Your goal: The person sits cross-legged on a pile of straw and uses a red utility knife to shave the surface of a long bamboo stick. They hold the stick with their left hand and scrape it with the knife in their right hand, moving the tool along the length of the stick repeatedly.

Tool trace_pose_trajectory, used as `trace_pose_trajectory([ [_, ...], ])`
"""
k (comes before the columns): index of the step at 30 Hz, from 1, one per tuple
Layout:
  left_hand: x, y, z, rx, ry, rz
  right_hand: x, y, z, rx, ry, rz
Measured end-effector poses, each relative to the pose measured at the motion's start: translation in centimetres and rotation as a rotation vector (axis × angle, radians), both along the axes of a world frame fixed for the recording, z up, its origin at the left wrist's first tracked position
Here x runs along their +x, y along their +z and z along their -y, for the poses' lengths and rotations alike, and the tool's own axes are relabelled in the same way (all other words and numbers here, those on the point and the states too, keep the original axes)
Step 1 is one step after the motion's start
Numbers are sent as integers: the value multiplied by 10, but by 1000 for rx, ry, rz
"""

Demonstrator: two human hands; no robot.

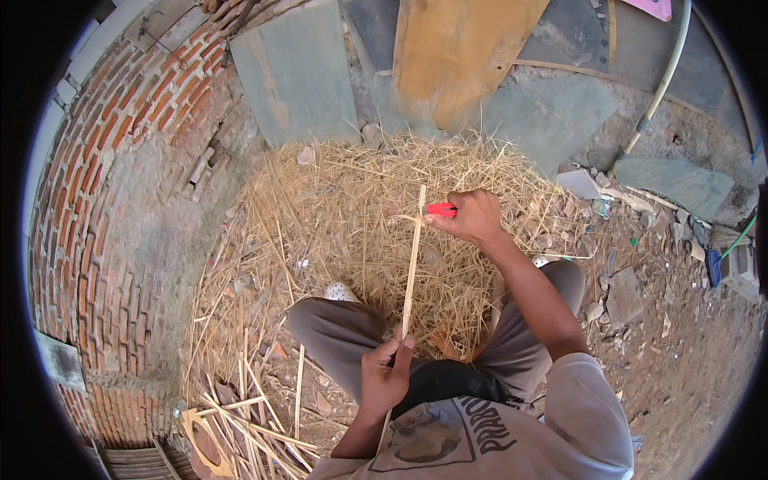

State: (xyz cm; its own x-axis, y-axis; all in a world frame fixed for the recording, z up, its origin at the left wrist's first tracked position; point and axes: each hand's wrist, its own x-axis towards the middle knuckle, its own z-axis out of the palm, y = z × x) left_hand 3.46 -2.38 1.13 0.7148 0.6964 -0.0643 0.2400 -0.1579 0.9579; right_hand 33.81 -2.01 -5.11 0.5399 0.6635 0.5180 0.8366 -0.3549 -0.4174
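Note:
A long, pale bamboo strip (412, 280) runs upright in front of me, from my lap out over the heap of shavings. Its near end is gripped by my left hand (386, 376), fingers wrapped round it close to my body. Farther out, my right hand (478, 216) closes on a red-handled cutter (441, 210), held against the strip near its far end. The cutter's blade is too small to make out. A thin curl of shaving (410, 218) sticks out to the left of the strip there.
Straw-like shavings (360, 192) cover the ground before my crossed legs. More strips (256, 424) lie at the lower left. A brick wall (104, 216) stands on the left, with leaning boards (296, 72) at the back. Rubble (624, 296) and a pale pipe (662, 80) are on the right.

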Motion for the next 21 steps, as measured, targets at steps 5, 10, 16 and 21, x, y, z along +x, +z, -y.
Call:
trace_pose_trajectory([
  [5, -7, 2, -1, -163, 7, -64, 10, -4, 0, -119, -81, -93],
  [10, -34, 3, 26, -229, -84, -11, 61, 8, 7, -148, -396, -415],
  [16, -25, -8, -9, -185, 133, 35, -40, 5, 14, -91, 219, -218],
  [21, -15, -2, -19, 95, 133, -10, -96, 11, 21, -80, 481, -103],
])
